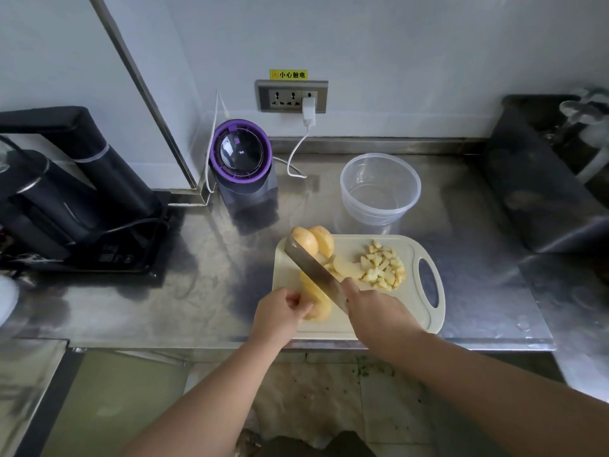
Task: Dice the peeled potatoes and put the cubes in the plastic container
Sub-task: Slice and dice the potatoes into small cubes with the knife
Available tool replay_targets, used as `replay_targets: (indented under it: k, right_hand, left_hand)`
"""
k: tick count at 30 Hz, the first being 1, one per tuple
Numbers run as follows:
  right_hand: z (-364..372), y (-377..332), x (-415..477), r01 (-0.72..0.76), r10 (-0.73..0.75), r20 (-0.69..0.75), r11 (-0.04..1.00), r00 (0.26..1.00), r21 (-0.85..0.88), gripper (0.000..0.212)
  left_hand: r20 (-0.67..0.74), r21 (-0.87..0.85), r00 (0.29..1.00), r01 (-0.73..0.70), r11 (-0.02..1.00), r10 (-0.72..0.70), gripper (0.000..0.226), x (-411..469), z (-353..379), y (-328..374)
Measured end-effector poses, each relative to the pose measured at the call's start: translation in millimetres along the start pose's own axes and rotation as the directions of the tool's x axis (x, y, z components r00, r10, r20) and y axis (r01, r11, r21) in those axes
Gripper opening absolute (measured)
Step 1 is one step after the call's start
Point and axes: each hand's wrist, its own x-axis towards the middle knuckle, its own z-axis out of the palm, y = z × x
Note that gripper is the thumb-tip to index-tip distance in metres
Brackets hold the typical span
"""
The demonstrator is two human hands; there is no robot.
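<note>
Presently on view, by count:

- Hands, two. The left hand (280, 311) curls its fingers round one yellow peeled potato (319, 306) at the near left of the board. The right hand (372, 311) is closed round the handle of the knife; the handle itself is hidden inside the fist.
- Knife, one: a broad steel cleaver (313, 268), its blade slanting from far left to near right. It is set against the held potato and covers part of it.
- Whole peeled potatoes (313, 240), two, touching each other at the board's far left corner, partly behind the blade tip.
- Flat pale potato slices (346, 267), a few, mid-board; the exact number cannot be told.
- Small potato cubes (384, 267), one loose heap right of the slices, too many to count.
- Cream plastic cutting board (425, 324), one, with a handle hole at its right end.
- Round clear plastic container (380, 155), one, upright just beyond the board; only its clear floor shows inside.

Surroundings: steel counter (197, 275); purple-rimmed grey appliance (242, 156); white plug (309, 110) in a wall socket; black kettle unit (66, 192) at far left.
</note>
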Motion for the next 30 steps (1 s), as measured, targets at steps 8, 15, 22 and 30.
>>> replay_targets:
  k: [8,15,22,30]
  right_hand:
    - [0,-4,-8,0.032,-0.031,0.041,0.999,0.999,-0.029,0.044]
    - [-2,-6,-9,0.044,-0.041,0.059,0.998,0.997,-0.047,0.047]
    - [-4,-9,-7,0.098,-0.089,0.087,0.990,0.992,-0.100,0.050]
    - [11,-16,4,0.089,-0.075,0.134,0.991,0.988,-0.096,0.049]
  left_hand:
    - [0.001,-0.143,0.996,0.093,0.985,-0.094,0.033,-2,2,0]
    - [-0.006,-0.159,0.996,0.092,0.983,-0.094,0.028,-2,1,0]
    - [-0.024,-0.140,0.997,0.068,0.988,-0.072,0.023,-4,2,1]
    - [-0.031,-0.106,0.999,0.039,0.994,-0.042,0.020,-6,1,2]
